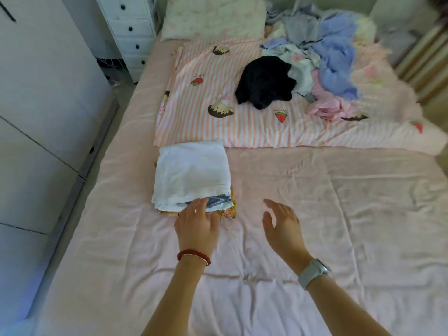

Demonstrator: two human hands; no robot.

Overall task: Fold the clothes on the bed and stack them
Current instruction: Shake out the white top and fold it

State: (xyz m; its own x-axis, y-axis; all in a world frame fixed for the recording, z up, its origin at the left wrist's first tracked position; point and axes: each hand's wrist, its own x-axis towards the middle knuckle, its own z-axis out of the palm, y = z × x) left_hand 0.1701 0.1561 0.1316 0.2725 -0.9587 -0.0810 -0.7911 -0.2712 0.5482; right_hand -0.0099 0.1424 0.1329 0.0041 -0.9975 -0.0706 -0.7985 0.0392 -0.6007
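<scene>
Head view only. Bed under pink sheet, wrinkled, fills most of frame. Folded stack on sheet left of centre: white garment on top, denim edge showing beneath at near side, yellow patterned fabric at bottom, loose threads trailing from near right corner.

Left hand: palm down, fingers extended and slightly spread, fingertips touching near edge of stack at denim layer; nothing gripped. Ring on one finger, red bead bracelet at wrist.

Right hand: open, fingers loosely curved, held above bare sheet just right of stack, apart from it; holds nothing. White watch on wrist.

Further up bed: striped pink-and-white cover with cartoon and fruit prints, spread flat, near edge just beyond stack. Black garment crumpled on cover, unfolded. Heap of unfolded clothes at far right: blue, grey, pale pink, white pieces mixed, touching black garment on its right side. Individual items in heap not separable; far right blurred.

Pillow at head of bed, pale floral print. White drawer unit with dark knobs beside bed, upper left. Light cabinet fronts along left edge.
</scene>
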